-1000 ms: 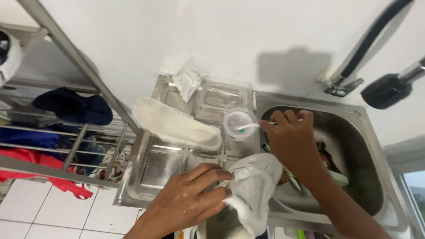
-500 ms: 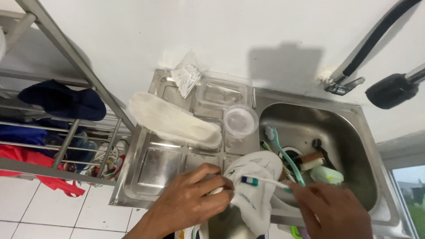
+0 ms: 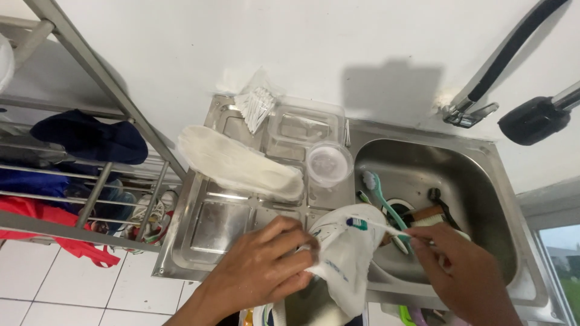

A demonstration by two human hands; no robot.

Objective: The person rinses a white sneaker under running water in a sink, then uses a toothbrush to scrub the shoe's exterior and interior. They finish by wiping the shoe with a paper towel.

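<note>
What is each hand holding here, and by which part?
The left hand grips the white shoe by its side. The right hand holds a toothbrush by its handle end, bristle head on the shoe's top.

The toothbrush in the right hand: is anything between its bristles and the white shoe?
Nothing visible. The right hand holds the toothbrush with its head already on the white shoe, which the left hand grips.

I see a white shoe (image 3: 347, 253) with thin blue markings, held at the sink's front edge, its toe tilted up toward the basin. A white toothbrush (image 3: 379, 227) with a blue-green head lies across it, bristles touching the toe, handle pointing right.
</note>
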